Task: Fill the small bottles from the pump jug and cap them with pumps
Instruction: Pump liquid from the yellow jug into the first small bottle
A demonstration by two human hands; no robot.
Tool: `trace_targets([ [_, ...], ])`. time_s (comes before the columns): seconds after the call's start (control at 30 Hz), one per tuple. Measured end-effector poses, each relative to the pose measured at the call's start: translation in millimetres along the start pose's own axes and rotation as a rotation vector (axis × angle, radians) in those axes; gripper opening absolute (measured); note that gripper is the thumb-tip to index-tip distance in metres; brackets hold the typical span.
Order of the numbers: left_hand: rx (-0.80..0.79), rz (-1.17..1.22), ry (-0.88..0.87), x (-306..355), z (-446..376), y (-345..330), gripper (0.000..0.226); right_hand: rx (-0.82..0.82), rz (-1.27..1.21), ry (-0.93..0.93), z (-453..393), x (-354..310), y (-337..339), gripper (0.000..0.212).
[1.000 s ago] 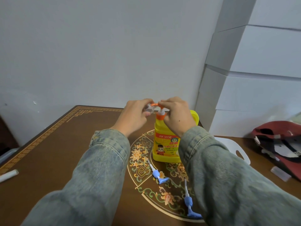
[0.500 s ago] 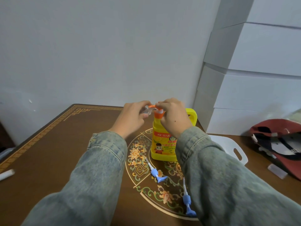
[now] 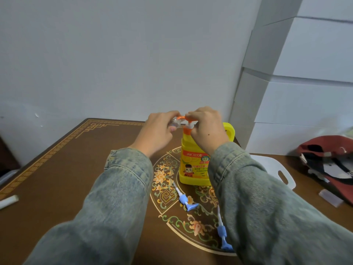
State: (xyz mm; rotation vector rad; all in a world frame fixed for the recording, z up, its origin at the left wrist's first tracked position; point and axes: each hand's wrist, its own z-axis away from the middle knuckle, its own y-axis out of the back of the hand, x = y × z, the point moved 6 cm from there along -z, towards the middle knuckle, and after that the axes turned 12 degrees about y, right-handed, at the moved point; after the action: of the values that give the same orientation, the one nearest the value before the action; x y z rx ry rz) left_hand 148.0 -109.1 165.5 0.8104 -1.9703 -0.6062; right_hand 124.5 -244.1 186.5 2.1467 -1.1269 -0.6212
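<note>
While the yellow pump jug (image 3: 196, 161) stands upright near the middle of a brown patterned table (image 3: 63, 169), a small clear bottle (image 3: 176, 122) is held up at the tip of its orange spout (image 3: 181, 118). The bottle is pinched between the curled fingers and thumb of the left hand (image 3: 158, 131), so that only a little of it can be seen; how full it is cannot be told. The right hand (image 3: 207, 127) is laid over the orange pump head, its fingers bent down upon it as if for pressing.

Filling is judged to be under way on this one bottle, and no capped bottle is seen anywhere on the table. Two blue pump tops are left lying loose in front of the jug, each with its white tube attached: one (image 3: 185, 199) just before the jug's base, the other (image 3: 222, 234) nearer the viewer, partly hidden by the right denim sleeve (image 3: 267, 207). Capping is therefore judged not yet begun. Any further small bottles cannot be seen.
</note>
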Motion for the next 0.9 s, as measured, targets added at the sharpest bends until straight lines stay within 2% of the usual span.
trace_targets([
  [0.27, 0.022, 0.053, -0.008, -1.6, -0.5, 4.2, 0.036, -0.002, 0.027, 0.000, -3.0, -0.1, 3.5, 0.025],
  [0.4, -0.038, 0.089, 0.020, -5.7, 6.3, -4.7, 0.035, -0.023, 0.020, 0.002, 4.3, -4.4, -4.1, 0.025],
  [0.57, 0.008, 0.057, -0.007, -0.6, -0.8, 4.9, 0.036, 0.009, 0.022, 0.026, -0.6, -2.4, 4.0, 0.023],
  [0.73, -0.038, 0.053, 0.011, -4.2, 7.7, -3.1, 0.036, -0.003, 0.012, 0.001, 5.0, -6.8, -2.9, 0.025],
  [0.9, -0.009, 0.047, 0.005, -0.5, -1.2, 3.6, 0.036, 0.024, 0.005, 0.006, 1.1, -0.8, 3.1, 0.024],
])
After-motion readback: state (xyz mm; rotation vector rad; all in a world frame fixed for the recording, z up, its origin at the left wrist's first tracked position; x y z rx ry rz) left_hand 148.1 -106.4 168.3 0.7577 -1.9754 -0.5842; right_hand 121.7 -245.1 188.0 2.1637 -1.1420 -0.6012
